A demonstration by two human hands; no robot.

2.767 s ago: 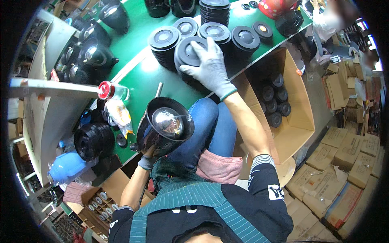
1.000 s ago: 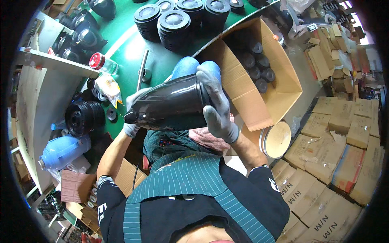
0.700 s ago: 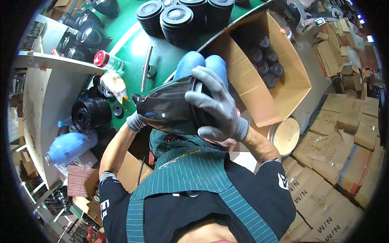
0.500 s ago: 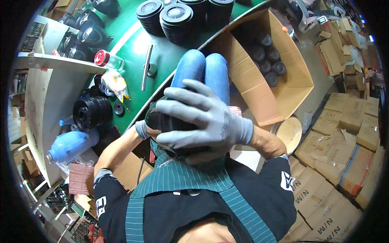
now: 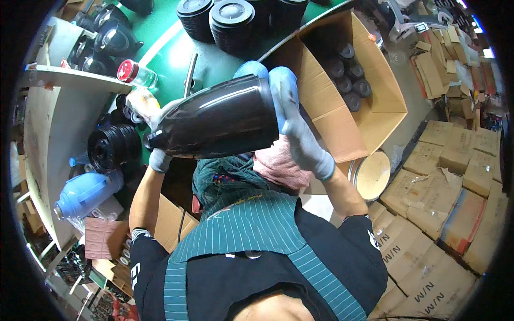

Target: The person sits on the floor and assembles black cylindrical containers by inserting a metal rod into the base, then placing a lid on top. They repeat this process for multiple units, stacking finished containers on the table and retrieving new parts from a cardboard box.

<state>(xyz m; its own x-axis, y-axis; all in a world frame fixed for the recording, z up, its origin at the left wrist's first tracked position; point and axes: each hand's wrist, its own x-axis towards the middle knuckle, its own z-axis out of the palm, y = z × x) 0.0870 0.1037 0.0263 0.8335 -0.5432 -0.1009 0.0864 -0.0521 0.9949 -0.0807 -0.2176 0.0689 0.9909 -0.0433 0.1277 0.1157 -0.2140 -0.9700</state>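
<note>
A glossy black tapered flask body (image 5: 217,120) lies sideways above my lap, its narrow end to the left and its wide rim to the right. My left hand (image 5: 159,160), in a grey glove, is wrapped around the narrow end; the flask hides part of its fingers. Beside the wide rim, my gloved right hand (image 5: 301,140) is held flat with its fingers stretched out. Whether its palm touches the rim I cannot tell. A pink cloth (image 5: 281,166) lies on my lap below the flask.
Stacked black discs (image 5: 232,24) stand on the green table (image 5: 166,29). An open cardboard box (image 5: 334,125) with black round parts is at the right. At the left are a red-lidded jar (image 5: 138,74), a blue flask (image 5: 88,193) and a metal rod (image 5: 190,75). Cartons (image 5: 428,241) fill the right.
The flask body has swung from pointing end-on toward me to lying sideways. My right hand has moved off its end to the right side, while my left hand has shifted left and farther away.
</note>
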